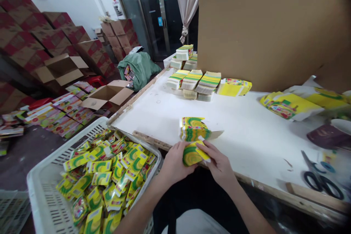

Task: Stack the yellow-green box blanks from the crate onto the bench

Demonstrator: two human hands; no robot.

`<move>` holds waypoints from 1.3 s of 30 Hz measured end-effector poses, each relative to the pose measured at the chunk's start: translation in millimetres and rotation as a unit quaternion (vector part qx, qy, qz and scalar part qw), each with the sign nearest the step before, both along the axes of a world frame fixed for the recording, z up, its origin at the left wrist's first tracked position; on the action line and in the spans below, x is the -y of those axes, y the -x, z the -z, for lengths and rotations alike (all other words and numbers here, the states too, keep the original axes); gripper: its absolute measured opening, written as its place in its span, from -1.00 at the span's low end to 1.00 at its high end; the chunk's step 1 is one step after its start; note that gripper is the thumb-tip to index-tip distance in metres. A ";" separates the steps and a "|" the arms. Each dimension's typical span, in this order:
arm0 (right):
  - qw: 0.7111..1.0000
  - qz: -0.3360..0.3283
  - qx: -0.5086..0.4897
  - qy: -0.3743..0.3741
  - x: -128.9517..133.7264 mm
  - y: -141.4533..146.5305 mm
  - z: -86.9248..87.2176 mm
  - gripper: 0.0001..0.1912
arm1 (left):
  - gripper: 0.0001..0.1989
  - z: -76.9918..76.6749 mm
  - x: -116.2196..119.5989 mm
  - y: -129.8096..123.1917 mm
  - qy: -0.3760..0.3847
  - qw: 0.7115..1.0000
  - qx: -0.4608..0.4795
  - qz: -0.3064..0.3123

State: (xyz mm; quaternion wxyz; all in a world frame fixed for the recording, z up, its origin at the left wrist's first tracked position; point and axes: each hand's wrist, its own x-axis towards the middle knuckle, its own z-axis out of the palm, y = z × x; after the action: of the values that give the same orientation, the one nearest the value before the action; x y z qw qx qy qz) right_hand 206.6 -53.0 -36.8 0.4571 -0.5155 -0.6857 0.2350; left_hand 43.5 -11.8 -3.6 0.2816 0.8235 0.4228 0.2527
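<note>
Between my two hands, above the table's front edge, is a small yellow and green carton [192, 154]. My left hand [173, 162] is closed round its left side. My right hand [218, 160] grips the carton's right end, by its white flaps. Just beyond it, a small stack of flat yellow and green cartons [194, 128] lies on the white table [153, 108]. To my left, a white plastic basket [45, 175] holds many yellow and green cartons in a loose heap.
Bundles of flat cartons [208, 82] sit at the table's back, before a large cardboard sheet [263, 25]. Scissors [315, 175], a dark cup [326, 135] and yellow packaging [290, 106] lie at right. Open boxes [108, 95] stand on the floor at left.
</note>
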 end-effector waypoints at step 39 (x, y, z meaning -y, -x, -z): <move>0.983 0.134 0.113 0.045 -94.3 -44.5 -17.8 -0.60 | -0.44 -13.2 -6.3 146.7 0.126 0.948 -0.268 -0.119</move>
State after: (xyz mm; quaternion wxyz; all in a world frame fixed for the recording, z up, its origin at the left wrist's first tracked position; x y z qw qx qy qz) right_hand 251.0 41.4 -19.0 0.3806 -0.6461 -0.6460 0.1426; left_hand -103.1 -5.5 9.6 0.2270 0.7624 0.6060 -0.0008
